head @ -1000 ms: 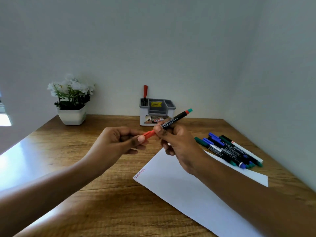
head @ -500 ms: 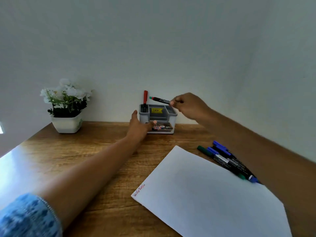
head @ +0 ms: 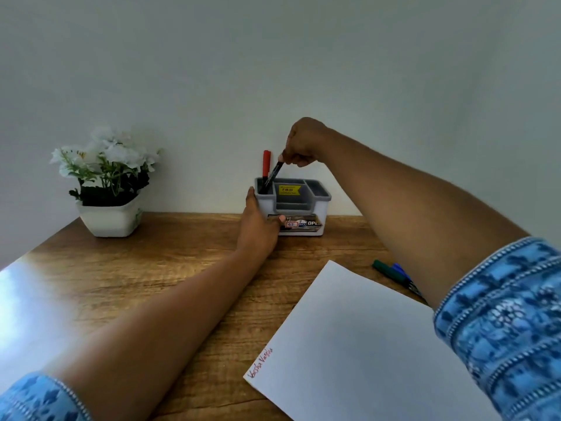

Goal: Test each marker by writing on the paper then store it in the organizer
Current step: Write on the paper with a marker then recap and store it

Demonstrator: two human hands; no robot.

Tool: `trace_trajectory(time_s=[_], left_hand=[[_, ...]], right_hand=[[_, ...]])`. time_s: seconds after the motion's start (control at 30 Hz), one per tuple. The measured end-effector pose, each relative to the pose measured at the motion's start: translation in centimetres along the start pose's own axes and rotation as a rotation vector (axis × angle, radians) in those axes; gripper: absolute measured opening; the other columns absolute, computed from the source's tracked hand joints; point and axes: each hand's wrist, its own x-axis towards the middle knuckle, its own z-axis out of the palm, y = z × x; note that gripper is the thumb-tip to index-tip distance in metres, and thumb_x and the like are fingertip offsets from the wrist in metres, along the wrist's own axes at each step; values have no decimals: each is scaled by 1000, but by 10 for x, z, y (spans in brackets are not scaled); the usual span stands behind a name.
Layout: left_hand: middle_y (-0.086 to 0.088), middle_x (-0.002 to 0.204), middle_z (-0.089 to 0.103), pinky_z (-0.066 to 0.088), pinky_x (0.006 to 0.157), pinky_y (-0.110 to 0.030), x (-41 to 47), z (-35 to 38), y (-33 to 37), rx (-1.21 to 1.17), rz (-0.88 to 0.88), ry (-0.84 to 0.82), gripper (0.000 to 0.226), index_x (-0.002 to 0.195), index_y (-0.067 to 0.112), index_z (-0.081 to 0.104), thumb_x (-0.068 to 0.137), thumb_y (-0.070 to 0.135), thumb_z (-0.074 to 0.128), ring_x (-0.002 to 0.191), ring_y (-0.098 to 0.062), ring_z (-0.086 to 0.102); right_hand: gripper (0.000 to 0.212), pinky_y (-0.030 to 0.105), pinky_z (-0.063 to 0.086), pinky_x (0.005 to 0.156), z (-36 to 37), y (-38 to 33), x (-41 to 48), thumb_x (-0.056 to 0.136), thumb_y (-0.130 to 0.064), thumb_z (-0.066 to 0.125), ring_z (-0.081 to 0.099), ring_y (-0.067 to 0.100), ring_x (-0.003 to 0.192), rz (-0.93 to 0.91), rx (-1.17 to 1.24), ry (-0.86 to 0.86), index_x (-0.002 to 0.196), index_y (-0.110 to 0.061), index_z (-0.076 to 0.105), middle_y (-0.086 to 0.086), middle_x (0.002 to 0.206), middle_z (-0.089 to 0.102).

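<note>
Black-barrelled marker (head: 274, 174) tilted, lower end already inside the far-left compartment of the grey-and-white plastic desk organizer (head: 299, 205); upper end pinched in the fingertips of the right hand (head: 299, 144), which comes down on it from above. Grip closed on the marker, not yet let go. Tilt likely serves to thread it past the red-capped marker (head: 266, 167) standing upright in the same compartment, just beside it.

Left hand (head: 258, 224) clasps the organizer's near-left corner, thumb across the front label, fingers up the left wall. Reads as bracing: a light plastic caddy would slide or tip under a push from above.

Organizer stands at the back of the brown wood-grain desk (head: 145, 268), against the wall. Other compartments look empty, though their depths are hidden.

White sheet of paper (head: 358, 335) lies near, right of centre, red handwriting at its lower-left corner. Beyond its far edge, green and blue markers (head: 391, 273) wait on the desk, partly hidden by the right forearm; count unclear. Judgement: second marker being stored, most untested.

White pot of white flowers (head: 106, 183) far left, well apart.
</note>
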Motion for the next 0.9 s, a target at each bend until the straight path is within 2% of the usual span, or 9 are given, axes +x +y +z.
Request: trace_trajectory(time_s=[0.1, 0.17, 0.23, 0.33, 0.47, 0.6, 0.7, 0.9], left_hand=[[-5, 142, 46, 47, 98, -36, 1, 1, -1, 8, 14, 14, 73, 148, 22, 19, 90, 9, 62, 125, -23, 50], [-5, 141, 47, 47, 97, -37, 1, 2, -2, 15, 18, 25, 72, 146, 23, 21, 90, 9, 63, 124, -23, 51], [-6, 141, 47, 48, 99, -40, 3, 3, -4, 16, 15, 31, 74, 147, 22, 20, 89, 8, 64, 123, -23, 52], [-6, 140, 48, 48, 100, -40, 4, 3, -6, 6, 15, 25, 77, 148, 21, 19, 88, 7, 65, 122, -23, 52], [-6, 142, 46, 47, 101, -41, 6, 3, -7, 11, 16, 23, 79, 149, 20, 17, 88, 7, 65, 124, -24, 50], [-6, 141, 47, 49, 100, -42, 7, 2, -8, 34, 9, 25, 78, 148, 22, 18, 88, 10, 66, 123, -24, 52], [-7, 145, 43, 47, 99, -41, 3, 0, -4, 60, -16, 5, 78, 150, 21, 14, 90, 12, 64, 126, -25, 49], [-10, 155, 27, 36, 107, -44, -30, -16, 12, 143, -152, -77, 88, 152, 18, 2, 90, 22, 64, 139, -30, 34]], right_hand=[[23, 30, 52, 71, 14, 7, 5, 73, -21, 79, 57, 19, 73, -5, 29, 83, 79, -5, 65, 10, 86, 67], [31, 29, 49, 67, 23, 12, 7, 71, -20, 80, 56, 19, 72, 6, 110, 110, 92, -3, 65, 11, 90, 66], [37, 30, 49, 70, 33, 15, 10, 70, -23, 81, 59, 19, 75, 13, 136, 115, 97, -4, 64, 9, 88, 65], [42, 29, 47, 69, 50, 21, 12, 64, -39, 83, 62, 21, 80, 20, 32, 146, 86, -10, 62, 6, 87, 66], [48, 27, 39, 59, 59, 24, 9, 62, -49, 82, 56, 21, 80, 40, -23, 149, 68, -13, 50, 2, 71, 53], [55, 29, 48, 72, 47, 26, 4, 62, -44, 84, 62, 22, 90, 48, 5, 204, 98, -7, 66, 6, 93, 65], [47, 32, 52, 77, 33, 35, -9, 65, -36, 84, 64, 23, 91, 32, -36, 220, 98, -6, 67, 8, 98, 68], [28, 29, 48, 70, 14, 55, -77, 75, -28, 77, 61, 18, 84, -41, -196, 194, 95, -10, 70, 7, 98, 69]])
